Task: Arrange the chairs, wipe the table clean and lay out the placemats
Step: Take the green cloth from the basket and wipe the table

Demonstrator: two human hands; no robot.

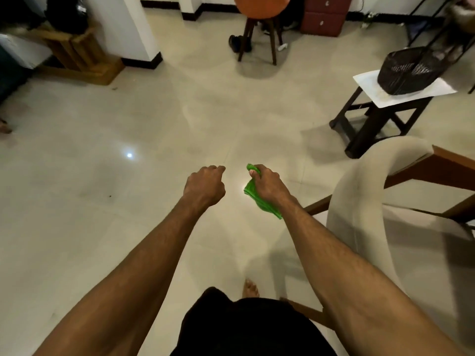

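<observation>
Head view shows two bare hands held out to the left of one cream chair. The right hand grips one green cloth, bunched in its fist with the tail hanging below the wrist. The left hand, just beside it and not touching, is a closed fist holding nothing. Beyond the cream chair stands one dark stool bearing one white sheet and one dark basket. Farther off is one orange chair.
</observation>
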